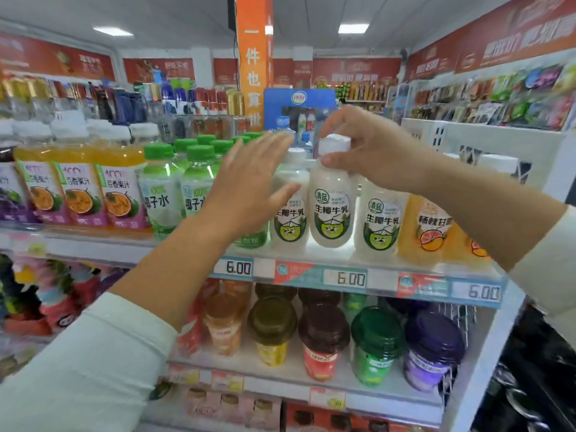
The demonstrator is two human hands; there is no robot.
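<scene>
The right hand (371, 148) pinches the white milk bottle (331, 210) at its cap, thumb under the cap rim and fingers curled over the top. The bottle hangs below the hand at the front edge of the shelf (314, 258). I cannot tell whether its base rests on the shelf or hangs just clear of it. The left hand (249, 185) is flat and spread, holding nothing, its fingertips just in front of the neighbouring bottle (288, 219) to the left of the held one.

A grip at the cap lets the body swing, so the move probably goes best straight and slow, with the bottle upright. The spread left hand is well placed to steady the neighbouring bottle while the right sets the held one square, label forward. Just right of the held bottle stands a second twin (381, 226), close enough to be knocked. Beyond it, under the right wrist, is an orange drink (433, 227). Further left of the left hand stand green-capped bottles (162, 185). The base should sit behind the price strip (344, 277) below the hands before the fingers let go.
</scene>
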